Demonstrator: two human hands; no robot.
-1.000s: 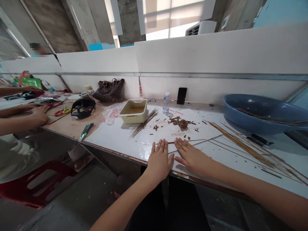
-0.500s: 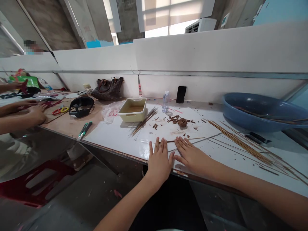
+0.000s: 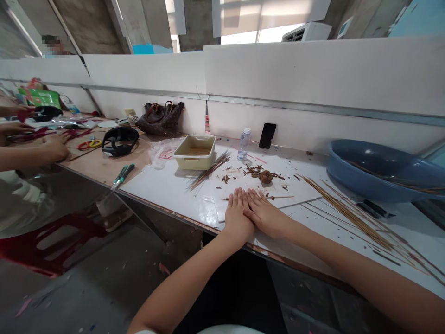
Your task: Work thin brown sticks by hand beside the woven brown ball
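Note:
My left hand (image 3: 238, 215) and my right hand (image 3: 264, 215) lie flat, palms down, side by side on a white board (image 3: 167, 190), holding nothing. Their fingertips stop just short of a thin wooden stick (image 3: 281, 196). Beyond them sits a lump of brown clay (image 3: 266, 176) among scattered brown crumbs. A loose bundle of thin wooden sticks (image 3: 209, 171) lies to the left of the clay. A larger spread of long sticks (image 3: 347, 213) fans out to the right of my right hand.
A cream plastic tray (image 3: 194, 151), a water bottle (image 3: 244, 144) and a phone (image 3: 267, 135) stand at the back. A blue basin (image 3: 368, 169) sits far right. Leftward lie black goggles (image 3: 120, 141), green-handled pliers (image 3: 121, 176) and a co-worker's hands (image 3: 55, 145).
My hands have slid together and now lie almost touching, a little farther onto the board. The view has tilted slightly.

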